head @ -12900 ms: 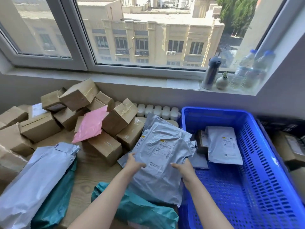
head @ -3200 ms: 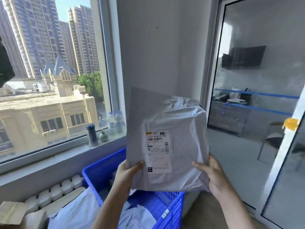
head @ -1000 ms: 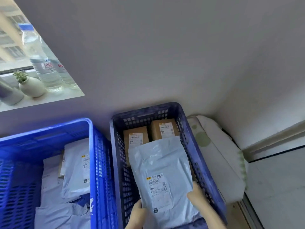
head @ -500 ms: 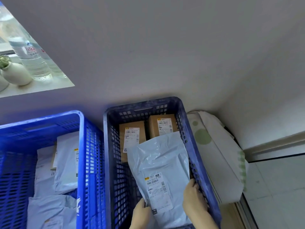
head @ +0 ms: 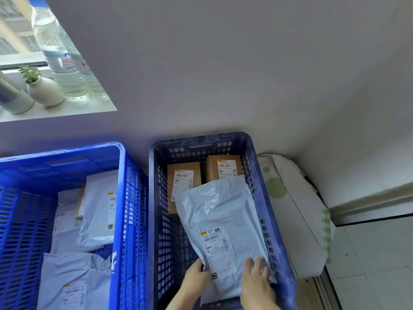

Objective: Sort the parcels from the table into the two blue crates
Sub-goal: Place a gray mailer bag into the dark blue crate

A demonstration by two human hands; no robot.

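Note:
A grey plastic mailer parcel [head: 220, 217] with a white label lies slanted inside the dark blue crate [head: 276, 249]. Its far end leans over two labelled cardboard boxes [head: 182, 175] at the crate's back. My left hand [head: 195, 280] grips the parcel's near left edge, thumb against it. My right hand [head: 257, 284] rests on top of the near right corner with its fingers laid out straight. To the left stands the bright blue crate [head: 121, 198], which holds several grey mailers [head: 98, 209].
A white folded bundle with green dots [head: 292, 211] leans against the dark crate's right side. The window sill at upper left carries water bottles [head: 64, 70], a small white plant pot [head: 43, 90] and a grey flask. A wall stands behind the crates. Tiled floor lies at right.
The grey parcel came off the table, was carried right and lowered into the dark blue crate. In the last second it sank lower and my right hand slid onto its top.

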